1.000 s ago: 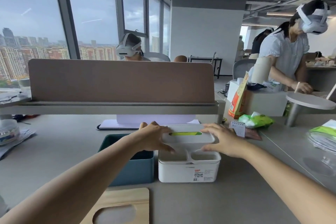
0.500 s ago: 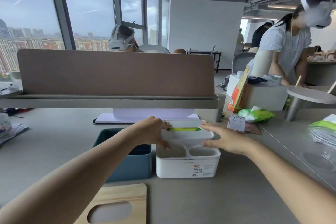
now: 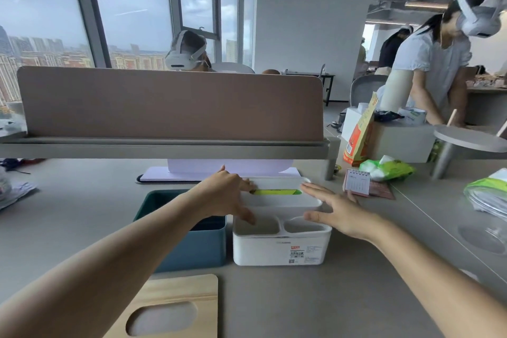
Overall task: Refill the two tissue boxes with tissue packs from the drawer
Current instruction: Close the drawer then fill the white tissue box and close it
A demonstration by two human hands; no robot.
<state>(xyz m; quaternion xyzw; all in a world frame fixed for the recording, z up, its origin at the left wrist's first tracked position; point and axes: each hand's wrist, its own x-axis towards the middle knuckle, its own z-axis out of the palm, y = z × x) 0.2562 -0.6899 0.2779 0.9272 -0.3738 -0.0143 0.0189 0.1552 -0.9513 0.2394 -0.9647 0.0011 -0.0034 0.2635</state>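
Observation:
A white tissue box stands mid-table with two small compartments at its front. Its white lid sits on top, and a green tissue pack shows through the slot. My left hand grips the lid's left end, fingers on top and thumb at the front. My right hand hovers flat at the lid's right end with fingers spread, holding nothing. Left of the white box stands a teal box, open on top. Its wooden lid with an oval slot lies near the front edge.
A brown divider on a grey shelf blocks the far side. To the right lie a small calendar, a green tissue pack, an orange bag and a glass container. Two people in headsets are nearby.
My right hand has come off the lid's right end and opened, drifting slightly right. My left hand stays on the left end. The view has shifted a little.

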